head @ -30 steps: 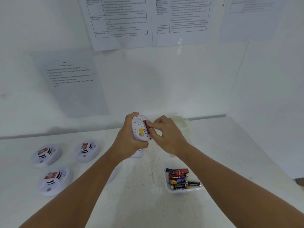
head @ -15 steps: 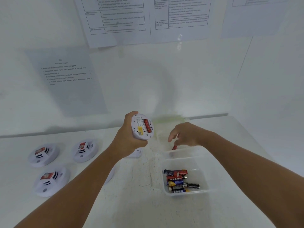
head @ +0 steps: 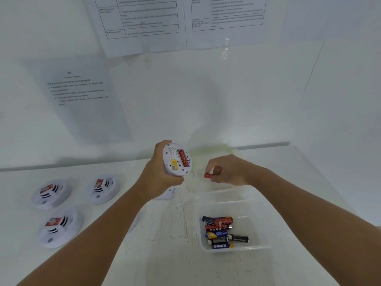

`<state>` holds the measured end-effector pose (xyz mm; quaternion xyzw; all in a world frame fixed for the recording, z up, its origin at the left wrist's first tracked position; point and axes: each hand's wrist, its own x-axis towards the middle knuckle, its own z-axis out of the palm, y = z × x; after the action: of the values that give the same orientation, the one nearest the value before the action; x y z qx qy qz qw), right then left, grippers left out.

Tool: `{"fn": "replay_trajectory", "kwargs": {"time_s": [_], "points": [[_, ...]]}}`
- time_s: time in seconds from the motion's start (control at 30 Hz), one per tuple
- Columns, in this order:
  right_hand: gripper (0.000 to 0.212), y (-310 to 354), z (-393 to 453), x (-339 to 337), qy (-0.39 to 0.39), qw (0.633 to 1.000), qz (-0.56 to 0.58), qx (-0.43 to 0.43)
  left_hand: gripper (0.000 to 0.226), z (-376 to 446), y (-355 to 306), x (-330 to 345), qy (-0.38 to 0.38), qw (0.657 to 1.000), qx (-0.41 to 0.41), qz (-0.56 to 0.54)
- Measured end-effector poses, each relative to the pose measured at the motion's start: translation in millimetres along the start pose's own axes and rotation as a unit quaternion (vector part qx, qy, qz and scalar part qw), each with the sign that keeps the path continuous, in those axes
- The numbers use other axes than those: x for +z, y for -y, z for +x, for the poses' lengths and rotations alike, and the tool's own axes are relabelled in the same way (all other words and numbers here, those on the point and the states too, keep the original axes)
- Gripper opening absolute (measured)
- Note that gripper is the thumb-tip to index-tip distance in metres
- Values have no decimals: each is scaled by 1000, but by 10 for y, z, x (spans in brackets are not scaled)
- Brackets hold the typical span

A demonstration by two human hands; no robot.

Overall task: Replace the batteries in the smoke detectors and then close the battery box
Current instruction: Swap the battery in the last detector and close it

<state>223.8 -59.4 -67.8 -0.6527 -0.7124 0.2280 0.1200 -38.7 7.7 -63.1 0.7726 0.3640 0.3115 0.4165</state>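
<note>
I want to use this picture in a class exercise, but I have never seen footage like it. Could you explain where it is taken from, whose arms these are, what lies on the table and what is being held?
The camera sits on a person's head, looking down at their own bare arms. The left hand grips a round white smoke detector, turned so its open battery slot shows a red battery inside. The right hand pinches a red battery in its fingers. On the white table lie three more smoke detectors at the left and a clear plastic box of batteries at the right.

view: just one head cam, wide-angle
facing: forward and down, table (head: 99, 265) lower frame, wall (head: 206, 96) upper
closeness: arm's reach
</note>
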Motion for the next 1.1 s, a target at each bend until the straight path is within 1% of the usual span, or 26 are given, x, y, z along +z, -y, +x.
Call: {"fn": "replay_trajectory", "kwargs": {"time_s": [0.07, 0.13, 0.23, 0.33, 0.4, 0.47, 0.53, 0.67, 0.83, 0.9, 1.0, 1.03, 1.1], "points": [[33, 37, -28, -35, -12, 998, 58, 2, 106, 5, 18, 4, 0, 1000, 0, -1], [38, 103, -32, -61, -26, 997, 72, -7, 107, 5, 28, 13, 1, 1000, -2, -1], [31, 222, -27, -86, -51, 996, 76, -13, 107, -8, 41, 16, 2, 1000, -3, 1], [22, 372, -26, -87, -105, 986, 128, -33, 106, -32, 67, -19, 0, 1000, -3, -3], [19, 509, -23, -65, -147, 965, 213, -37, 106, -61, 80, -49, -3, 1000, -2, -2], [19, 650, 1, -9, -186, 935, 300, -41, 106, -96, 94, -75, -5, 1000, 0, 2], [21, 778, 48, 79, -219, 912, 344, -47, 106, -136, 107, -111, -7, 1000, 1, 3], [20, 1012, 143, 283, -249, 909, 330, -53, 106, -215, 130, -194, -13, 1000, 1, -9], [14, 1180, 204, 503, -291, 904, 306, -70, 106, -285, 142, -330, -38, 999, 2, -30], [21, 1232, 214, 531, -283, 915, 275, -79, 106, -307, 158, -411, -50, 998, 1, -40], [31, 1271, 257, 564, -257, 940, 177, -139, 104, -335, 172, -529, -63, 997, 4, -55], [31, 1271, 288, 580, -245, 945, 154, -150, 104, -342, 176, -564, -62, 997, 7, -51], [28, 1288, 319, 580, -210, 956, 145, -141, 105, -360, 195, -627, -59, 997, 9, -45]]}}
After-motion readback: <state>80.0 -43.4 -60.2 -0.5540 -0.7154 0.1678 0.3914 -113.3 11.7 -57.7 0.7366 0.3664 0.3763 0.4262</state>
